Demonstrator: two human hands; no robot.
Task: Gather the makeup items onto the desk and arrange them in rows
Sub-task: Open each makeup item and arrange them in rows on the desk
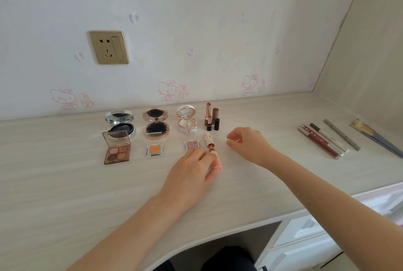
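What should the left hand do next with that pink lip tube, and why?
Probably straighten the pink lip tube in the grip of the left hand: it lies slanted beside the glitter eyeshadow, below the standing lipsticks, so the front row isn't square. The right hand pinches a thin stick.

I cannot see all of the pink lipstick [210,143]. The left hand [192,170] holds it, and its fingers [202,157] cover the near end. The right hand [246,144] pinches a thin thing [235,139], too small for me to tell what it is. The brown palette [117,150] hides the front of the silver compact [119,118]. I cannot read the words on the red tubes [320,143]. The long flat tool [375,137] runs off the right edge. The drawers [305,238] look blurry. Both arms are cut off at the bottom.
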